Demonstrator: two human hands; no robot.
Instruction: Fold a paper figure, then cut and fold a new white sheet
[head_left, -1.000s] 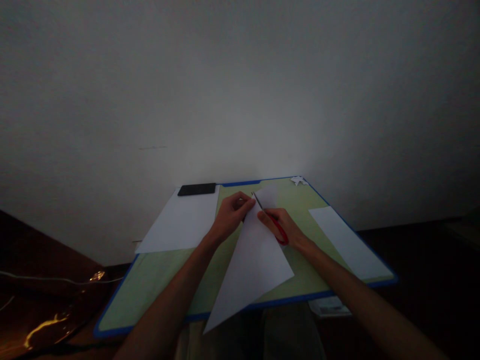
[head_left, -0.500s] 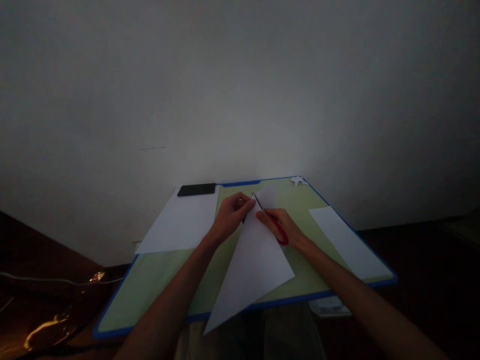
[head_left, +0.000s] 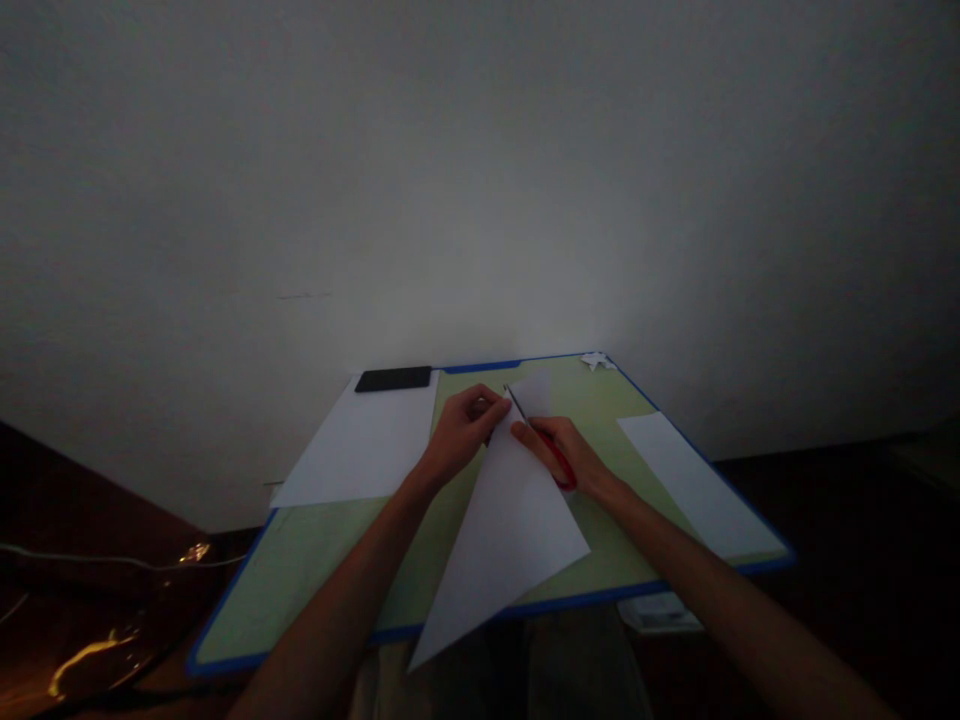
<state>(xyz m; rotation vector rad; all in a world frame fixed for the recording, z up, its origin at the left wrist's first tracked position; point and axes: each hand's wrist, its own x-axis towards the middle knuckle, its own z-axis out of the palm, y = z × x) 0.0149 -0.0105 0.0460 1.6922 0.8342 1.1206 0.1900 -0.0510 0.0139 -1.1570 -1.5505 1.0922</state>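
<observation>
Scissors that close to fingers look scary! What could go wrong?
The scissors have their blades right by the left hand, so a fingertip could get nicked if its grip slips. The pointed white sheet has one corner hanging past the near edge of the table, so it might get bumped and bend. The light looks dim too, so a cut might wander.

One scissors [head_left: 568,473], one held paper [head_left: 504,550], two flat sheets [head_left: 364,440]
</observation>
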